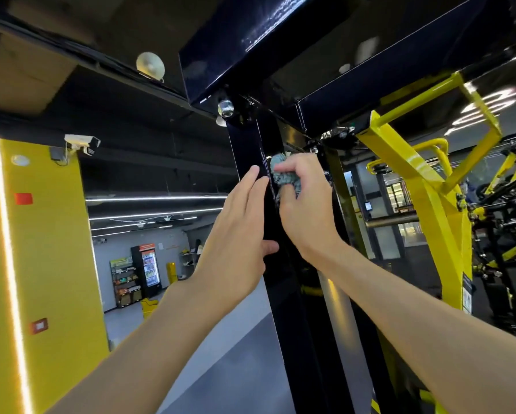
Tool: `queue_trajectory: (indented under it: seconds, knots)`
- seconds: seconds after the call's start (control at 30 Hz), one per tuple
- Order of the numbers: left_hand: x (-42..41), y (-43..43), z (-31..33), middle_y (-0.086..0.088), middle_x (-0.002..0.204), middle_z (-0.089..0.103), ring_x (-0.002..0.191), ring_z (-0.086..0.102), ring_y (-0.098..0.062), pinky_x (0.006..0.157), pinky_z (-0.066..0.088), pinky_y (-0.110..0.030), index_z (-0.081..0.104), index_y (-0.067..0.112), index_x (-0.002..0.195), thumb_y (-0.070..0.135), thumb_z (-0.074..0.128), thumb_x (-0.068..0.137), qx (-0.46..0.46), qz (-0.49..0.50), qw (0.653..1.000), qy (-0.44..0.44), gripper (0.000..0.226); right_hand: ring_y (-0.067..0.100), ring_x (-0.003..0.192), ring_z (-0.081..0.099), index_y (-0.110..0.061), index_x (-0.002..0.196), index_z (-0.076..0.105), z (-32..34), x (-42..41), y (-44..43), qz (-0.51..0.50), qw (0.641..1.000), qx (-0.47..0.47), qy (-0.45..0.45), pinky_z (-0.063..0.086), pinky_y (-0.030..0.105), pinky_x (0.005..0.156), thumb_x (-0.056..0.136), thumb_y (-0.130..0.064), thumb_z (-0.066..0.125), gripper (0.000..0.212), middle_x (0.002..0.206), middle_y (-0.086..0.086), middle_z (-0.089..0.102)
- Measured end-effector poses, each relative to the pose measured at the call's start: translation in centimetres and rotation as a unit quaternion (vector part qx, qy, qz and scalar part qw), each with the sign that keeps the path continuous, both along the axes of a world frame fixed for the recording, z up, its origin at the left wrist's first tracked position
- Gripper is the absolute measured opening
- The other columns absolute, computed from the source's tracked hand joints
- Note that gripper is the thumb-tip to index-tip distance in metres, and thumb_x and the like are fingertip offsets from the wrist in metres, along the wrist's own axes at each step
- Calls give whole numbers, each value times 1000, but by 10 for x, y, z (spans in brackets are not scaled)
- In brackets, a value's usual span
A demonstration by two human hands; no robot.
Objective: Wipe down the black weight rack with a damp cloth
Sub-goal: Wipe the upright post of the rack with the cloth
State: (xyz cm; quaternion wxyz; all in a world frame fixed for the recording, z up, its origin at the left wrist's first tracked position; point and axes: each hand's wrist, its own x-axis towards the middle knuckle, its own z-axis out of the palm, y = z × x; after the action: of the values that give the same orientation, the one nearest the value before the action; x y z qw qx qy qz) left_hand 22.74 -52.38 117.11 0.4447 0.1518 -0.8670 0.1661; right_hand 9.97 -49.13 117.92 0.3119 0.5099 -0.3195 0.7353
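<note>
The black weight rack (292, 309) rises as a glossy upright post through the middle of the head view, joined at the top to a black crossbeam (250, 40). My right hand (306, 210) grips a bunched grey-blue cloth (283, 173) and presses it against the post's front face, just below the joint. My left hand (239, 231) lies flat on the post's left face with straight fingers, its thumb wrapped onto the front edge. Both arms reach upward.
A yellow machine frame (430, 186) stands close on the right, with more yellow and black equipment behind it. A yellow pillar (42, 264) fills the left. A silver bolt (225, 107) sits at the post's top joint. Grey floor and a drinks fridge (149, 267) lie beyond.
</note>
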Motion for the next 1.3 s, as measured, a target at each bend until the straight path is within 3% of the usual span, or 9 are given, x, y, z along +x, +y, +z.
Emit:
queue_trajectory:
  seconds: [0.1, 0.3, 0.4, 0.5, 0.63, 0.8, 0.93, 1.0, 1.3]
  knots:
    - [2, 4, 4, 5, 163, 13, 147, 14, -9, 116, 18, -22, 20, 18, 155, 16, 82, 79, -22, 17, 1000, 1, 98, 6, 99, 53, -1, 101, 62, -15, 1, 1, -14, 998, -4, 63, 43, 14, 87, 81, 21, 49, 32, 107, 10, 55]
    - [11, 14, 36, 11, 127, 39, 123, 37, -3, 97, 31, -16, 30, 23, 149, 24, 85, 75, 15, -16, 1000, 15, 92, -1, 92, 52, -6, 108, 61, 2, -10, -6, -21, 998, 38, -34, 48, 18, 83, 85, 16, 51, 33, 110, 6, 53]
    - [6, 14, 49, 9, 133, 33, 126, 33, -5, 99, 29, -16, 18, 17, 157, 22, 83, 79, 20, -2, 1000, 17, 101, 0, 99, 52, -7, 110, 61, -14, -9, -3, -35, 999, 31, 19, 39, 6, 83, 83, 16, 52, 36, 109, 5, 56]
    - [1, 9, 50, 9, 158, 11, 142, 14, -7, 110, 17, -14, 11, 14, 159, 18, 82, 79, 17, 9, 1000, 19, 106, -3, 96, 51, -9, 120, 59, 3, -13, -5, -8, 998, 51, -38, 37, 2, 82, 86, 16, 51, 43, 117, 6, 55]
    - [1, 5, 50, 13, 165, -3, 145, -2, 3, 109, 2, -10, 4, 16, 159, 20, 78, 83, 4, 19, 1000, -1, 106, -12, 98, 48, -8, 122, 59, 2, -9, -5, -24, 998, 47, -16, 36, 1, 84, 87, 13, 51, 42, 116, 2, 53]
    - [3, 7, 52, 11, 164, 2, 145, 4, -3, 114, 15, -19, 5, 18, 159, 25, 79, 82, -16, 29, 999, -1, 107, 8, 105, 54, -7, 124, 60, 39, -13, -7, -5, 993, 70, -92, 37, -1, 83, 89, 11, 48, 42, 116, -2, 49]
    - [3, 9, 52, 7, 164, 1, 143, 7, -7, 115, 25, -27, 4, 16, 159, 29, 78, 83, -35, 47, 998, -8, 107, -3, 98, 50, -8, 122, 61, 30, 0, -2, -23, 999, 41, -16, 37, 1, 84, 88, 10, 50, 39, 116, -2, 50]
    - [2, 10, 53, 9, 164, 1, 143, 8, -8, 116, 28, -31, 3, 17, 159, 31, 78, 83, -32, 50, 998, -8, 107, 3, 103, 52, -7, 126, 60, 46, -9, -2, -9, 997, 64, -51, 37, 1, 84, 91, 8, 49, 39, 117, -3, 48]
    - [1, 8, 55, 5, 163, 0, 143, 10, -13, 115, 23, -25, -1, 16, 158, 37, 75, 85, -58, 72, 996, -15, 108, 10, 107, 51, -7, 129, 58, 74, -7, -2, -2, 994, 79, -76, 36, -4, 80, 93, 8, 48, 40, 116, -3, 44]
